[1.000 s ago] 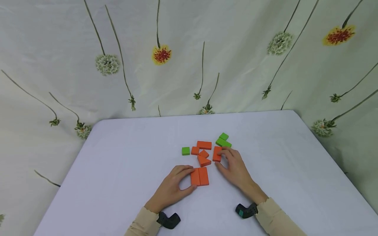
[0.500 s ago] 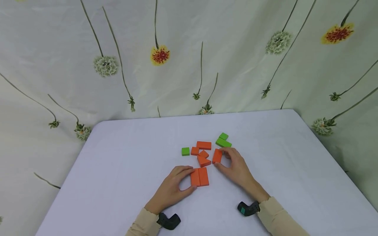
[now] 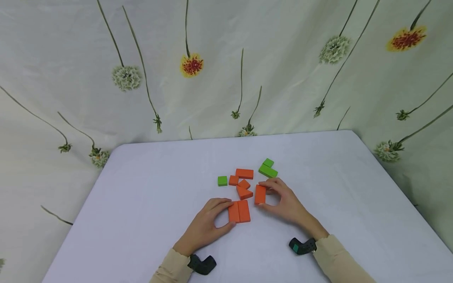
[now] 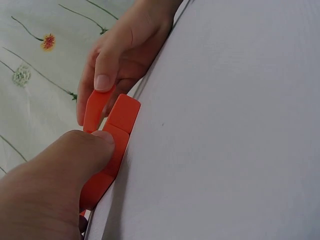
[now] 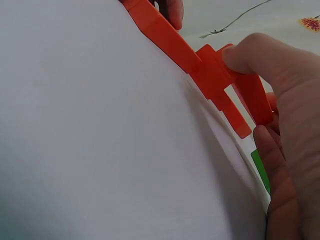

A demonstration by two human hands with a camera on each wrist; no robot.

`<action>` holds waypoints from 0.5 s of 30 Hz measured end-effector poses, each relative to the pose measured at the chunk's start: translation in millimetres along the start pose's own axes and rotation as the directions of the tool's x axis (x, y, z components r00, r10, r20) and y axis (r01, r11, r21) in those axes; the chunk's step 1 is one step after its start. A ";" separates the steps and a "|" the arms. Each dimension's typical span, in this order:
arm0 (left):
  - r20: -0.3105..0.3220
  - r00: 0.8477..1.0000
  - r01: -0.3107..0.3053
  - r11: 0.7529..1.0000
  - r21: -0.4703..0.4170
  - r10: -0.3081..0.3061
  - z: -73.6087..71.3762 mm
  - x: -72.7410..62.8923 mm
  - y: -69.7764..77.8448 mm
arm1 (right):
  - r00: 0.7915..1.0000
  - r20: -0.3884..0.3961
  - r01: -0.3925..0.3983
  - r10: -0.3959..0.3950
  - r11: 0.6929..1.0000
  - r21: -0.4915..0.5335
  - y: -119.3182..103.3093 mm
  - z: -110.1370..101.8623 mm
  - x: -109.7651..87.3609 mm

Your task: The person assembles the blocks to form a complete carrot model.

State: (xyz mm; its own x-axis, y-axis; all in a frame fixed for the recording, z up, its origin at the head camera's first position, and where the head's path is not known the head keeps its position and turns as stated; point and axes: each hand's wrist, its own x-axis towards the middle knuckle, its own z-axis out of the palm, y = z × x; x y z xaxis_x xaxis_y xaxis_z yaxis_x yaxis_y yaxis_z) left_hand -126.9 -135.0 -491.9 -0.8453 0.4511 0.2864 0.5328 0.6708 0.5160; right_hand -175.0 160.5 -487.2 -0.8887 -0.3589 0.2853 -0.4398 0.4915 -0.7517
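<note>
My left hand (image 3: 205, 225) holds the left one (image 3: 233, 213) of two orange rectangular blocks that lie side by side, its thumb at the near end and a finger at the far end. The right block (image 3: 244, 211) of that pair touches it. Just to the right, my right hand (image 3: 284, 201) pinches another orange rectangular block (image 3: 260, 194) between thumb and fingers. In the right wrist view this pinched block (image 5: 254, 97) looks raised off the table. The left wrist view shows my left thumb (image 4: 95, 145) pressed on an orange block's near end.
Behind the hands lie an orange triangular block (image 3: 244, 193), smaller orange blocks (image 3: 233, 180) and a long orange block (image 3: 244, 173). A green cube (image 3: 222, 181) sits to their left, two green blocks (image 3: 267, 170) to their right. The white table (image 3: 159, 188) meets a flowered cloth behind.
My right hand has drawn its orange block toward me, away from the green blocks and alongside the triangular one. The left hand and its pair of blocks have stayed in place.
</note>
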 end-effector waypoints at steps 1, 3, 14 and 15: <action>0.000 1.000 0.001 1.000 0.000 -0.001 0.0 0.0 0.2 | 1.000 0.013 0.017 -0.017 1.000 0.003 -0.1 0.0 -0.7; 0.003 1.000 0.007 1.000 -0.003 -0.007 -0.3 -0.1 0.9 | 0.998 0.040 0.045 -0.045 0.999 0.007 -0.3 0.5 -1.8; 0.015 1.000 0.017 1.000 -0.006 -0.017 -1.8 -0.5 2.8 | 0.974 0.168 0.139 -0.152 0.986 0.087 1.2 1.6 -3.7; 0.018 1.000 0.020 1.000 -0.007 -0.020 -2.1 -0.5 2.9 | 0.972 0.173 0.148 -0.161 0.985 0.087 1.0 1.8 -3.6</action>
State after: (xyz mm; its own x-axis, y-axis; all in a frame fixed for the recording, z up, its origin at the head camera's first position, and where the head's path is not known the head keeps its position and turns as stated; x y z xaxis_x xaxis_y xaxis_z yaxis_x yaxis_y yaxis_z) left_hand -125.0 -134.4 -488.9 -0.8547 0.4485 0.2616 0.5157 0.6753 0.5272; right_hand -172.0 160.9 -490.0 -0.7702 -0.5654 0.2952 -0.5532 0.3618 -0.7504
